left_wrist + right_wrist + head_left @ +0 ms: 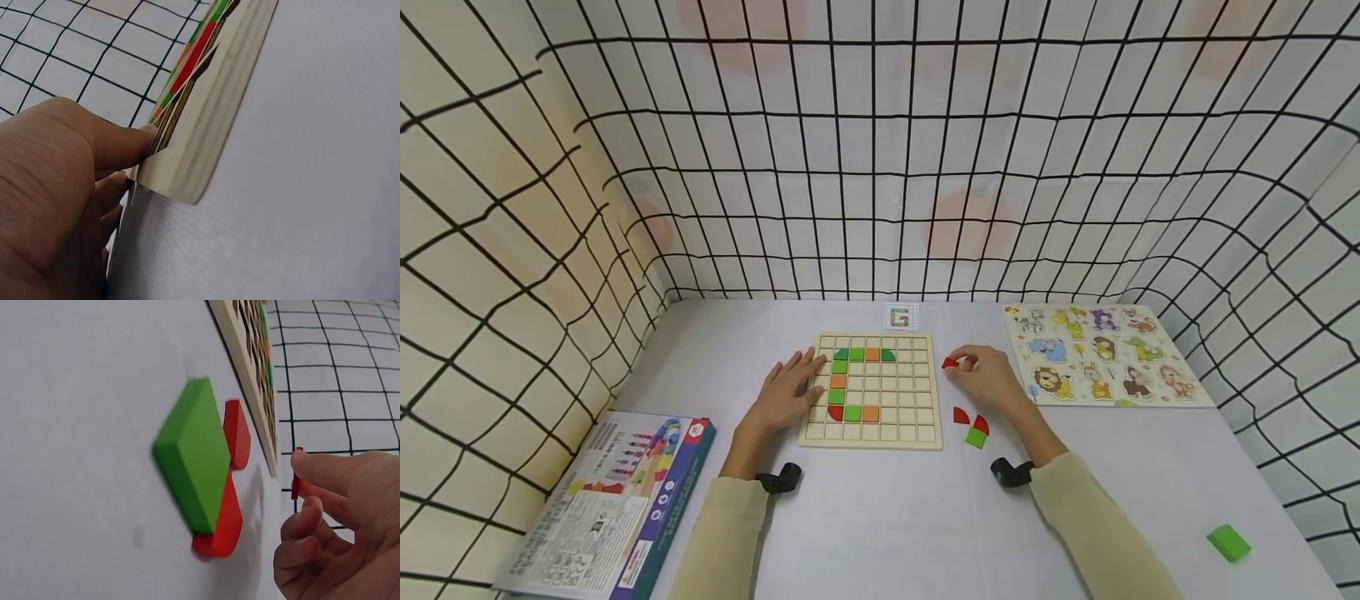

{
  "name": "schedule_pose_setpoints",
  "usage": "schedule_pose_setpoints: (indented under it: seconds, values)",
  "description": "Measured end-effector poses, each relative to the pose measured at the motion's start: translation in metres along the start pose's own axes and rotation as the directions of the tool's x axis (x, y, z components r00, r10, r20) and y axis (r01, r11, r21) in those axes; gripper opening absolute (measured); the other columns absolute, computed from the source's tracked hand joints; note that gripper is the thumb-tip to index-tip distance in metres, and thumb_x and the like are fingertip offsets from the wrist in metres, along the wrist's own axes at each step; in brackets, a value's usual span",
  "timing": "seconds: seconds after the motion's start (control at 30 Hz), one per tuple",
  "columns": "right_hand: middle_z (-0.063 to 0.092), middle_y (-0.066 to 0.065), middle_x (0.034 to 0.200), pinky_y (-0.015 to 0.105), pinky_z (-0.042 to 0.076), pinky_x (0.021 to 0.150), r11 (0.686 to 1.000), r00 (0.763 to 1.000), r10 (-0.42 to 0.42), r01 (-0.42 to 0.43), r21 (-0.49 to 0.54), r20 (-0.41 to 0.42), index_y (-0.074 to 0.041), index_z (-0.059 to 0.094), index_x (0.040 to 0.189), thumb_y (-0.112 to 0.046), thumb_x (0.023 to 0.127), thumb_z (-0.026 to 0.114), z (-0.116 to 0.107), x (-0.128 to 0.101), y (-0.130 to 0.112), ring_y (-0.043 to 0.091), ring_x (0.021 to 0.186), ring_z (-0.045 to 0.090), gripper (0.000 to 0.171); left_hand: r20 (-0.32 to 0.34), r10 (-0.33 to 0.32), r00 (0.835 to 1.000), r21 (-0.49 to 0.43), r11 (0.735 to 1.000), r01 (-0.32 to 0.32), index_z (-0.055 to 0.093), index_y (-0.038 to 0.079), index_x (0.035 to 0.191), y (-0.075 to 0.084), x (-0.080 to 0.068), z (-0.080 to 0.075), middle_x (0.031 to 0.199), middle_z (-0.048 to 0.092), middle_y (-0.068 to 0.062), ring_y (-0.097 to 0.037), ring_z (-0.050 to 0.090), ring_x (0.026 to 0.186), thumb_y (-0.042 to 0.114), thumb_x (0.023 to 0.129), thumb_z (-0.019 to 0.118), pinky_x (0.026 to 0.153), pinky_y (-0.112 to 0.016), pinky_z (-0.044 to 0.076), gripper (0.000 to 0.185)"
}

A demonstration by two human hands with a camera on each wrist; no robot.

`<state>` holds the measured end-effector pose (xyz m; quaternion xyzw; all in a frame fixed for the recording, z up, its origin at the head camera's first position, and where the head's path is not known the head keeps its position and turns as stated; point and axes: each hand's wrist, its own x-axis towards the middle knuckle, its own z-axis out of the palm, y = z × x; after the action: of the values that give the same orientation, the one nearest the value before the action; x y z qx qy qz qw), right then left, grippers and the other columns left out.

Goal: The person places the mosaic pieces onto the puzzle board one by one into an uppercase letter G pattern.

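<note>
A wooden grid board (910,433) lies on the table, with green, orange and red pieces set in some of its squares. My left hand (786,390) rests along the board's left edge, fingers extended. In the left wrist view the thumb (125,147) touches the board's rim. To the right of the board, my right hand (988,375) pinches a small red piece (950,363) between thumb and fingertips, held above the table in the right wrist view. Below that hand lie a red quarter-circle piece (961,415), another red quarter-circle piece (981,425) and a green square piece (976,437).
Behind the board lies a small pattern card (902,317) showing a G-like shape. An animal puzzle board (1101,400) lies at the back right. A green block (1228,543) sits at the front right, a printed box (602,508) at the left. Black wire mesh (880,175) encloses the table.
</note>
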<state>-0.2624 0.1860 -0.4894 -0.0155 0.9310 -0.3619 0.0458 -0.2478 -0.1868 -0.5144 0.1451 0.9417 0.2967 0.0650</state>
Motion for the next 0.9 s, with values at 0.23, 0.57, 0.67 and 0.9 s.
schedule_pose_setpoints:
  seconds: [0.23,0.57,0.67,0.9]
  values:
    - [0.057,0.005,0.085,0.025,0.037,0.048,0.997,0.997,-0.076,0.076,0.022,0.029,-0.016,0.073,0.120,-0.030,0.095,0.073,0.007,-0.016,-0.009,0.021,0.064,0.051,0.028,-0.010,0.001,1.000,-0.005,1.000,-0.001,0.035,0.015,0.162,0.000,0.000,-0.001,0.172,0.022,-0.009,-0.034,0.013,0.161,0.030,0.103,0.055,0.130,-0.059,0.003,0.064]
    - [0.057,0.001,0.080,0.022,0.038,0.050,0.982,0.979,-0.181,0.176,0.067,0.089,-0.017,0.075,0.118,-0.027,0.094,0.076,0.024,-0.032,-0.021,0.014,0.059,0.049,0.026,-0.017,-0.006,1.000,-0.002,1.000,0.006,0.036,0.016,0.161,-0.001,0.001,0.001,0.172,0.023,-0.008,-0.033,0.014,0.161,0.030,0.102,0.056,0.130,-0.059,0.003,0.064]
    - [0.058,0.000,0.078,0.022,0.036,0.053,0.977,0.973,-0.206,0.198,0.083,0.107,-0.016,0.076,0.117,-0.026,0.093,0.077,0.030,-0.036,-0.026,0.012,0.062,0.047,0.027,-0.020,-0.005,1.000,0.002,1.000,0.005,0.036,0.016,0.161,-0.001,0.000,0.002,0.172,0.023,-0.008,-0.033,0.014,0.161,0.031,0.102,0.055,0.130,-0.059,0.003,0.064]
    - [0.056,-0.002,0.075,0.021,0.035,0.050,0.965,0.955,-0.254,0.240,0.104,0.153,-0.013,0.077,0.114,-0.020,0.091,0.079,0.041,-0.041,-0.036,0.009,0.057,0.044,0.024,-0.023,-0.010,1.000,0.008,1.000,0.010,0.037,0.016,0.161,-0.001,-0.001,0.003,0.172,0.023,-0.008,-0.032,0.014,0.161,0.031,0.102,0.055,0.130,-0.058,0.003,0.064]
